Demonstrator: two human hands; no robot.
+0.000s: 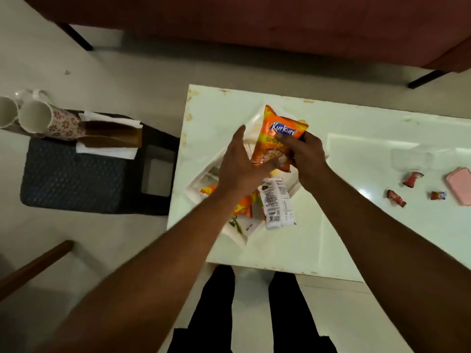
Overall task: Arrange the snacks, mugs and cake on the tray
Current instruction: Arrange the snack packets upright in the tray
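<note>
A white tray lies skewed on the left part of the white table. My right hand grips an orange Kurkure snack packet above the tray. My left hand hovers beside the packet with fingers spread, touching its lower left edge. A white packet with a barcode and another orange packet lie in the tray under my arms. Two floral mugs and brown cake slices on white paper rest on a dark stool to the left.
Small red wrapped candies and a pink lid sit at the table's right side, near a clear plastic box. A red sofa stands behind the table. A wooden chair arm is at lower left.
</note>
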